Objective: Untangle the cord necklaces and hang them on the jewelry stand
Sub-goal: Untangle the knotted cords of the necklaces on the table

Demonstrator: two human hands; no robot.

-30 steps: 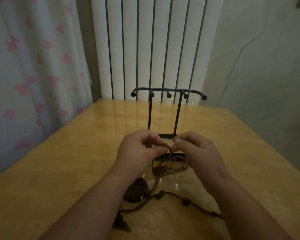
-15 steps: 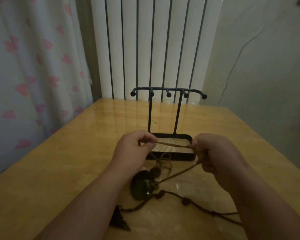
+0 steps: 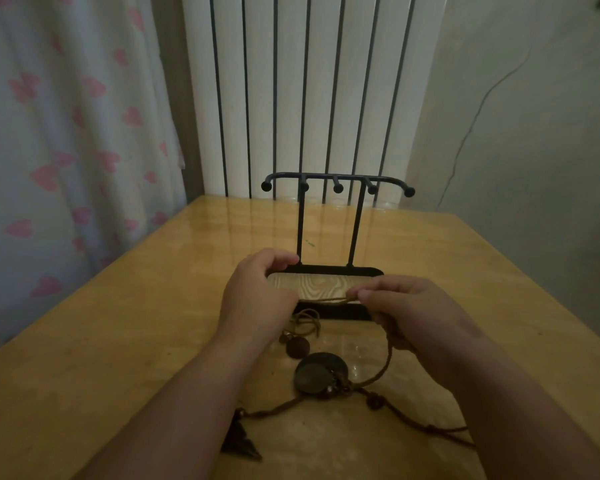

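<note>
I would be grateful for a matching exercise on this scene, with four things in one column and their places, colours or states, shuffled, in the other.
Things:
1. stand's hook bar
2. light cord
3. large round pendant
4. curtain

Places, colours or states:
A. patterned with pink hearts
B. stretched between the left hand and the right hand
C. bare, nothing hanging from it
D. lying flat on the table

Pairs: 1-C, 2-B, 3-D, 4-A.

A wooden table (image 3: 118, 341), heart-print curtain (image 3: 66, 133), white radiator (image 3: 309, 81).
</note>
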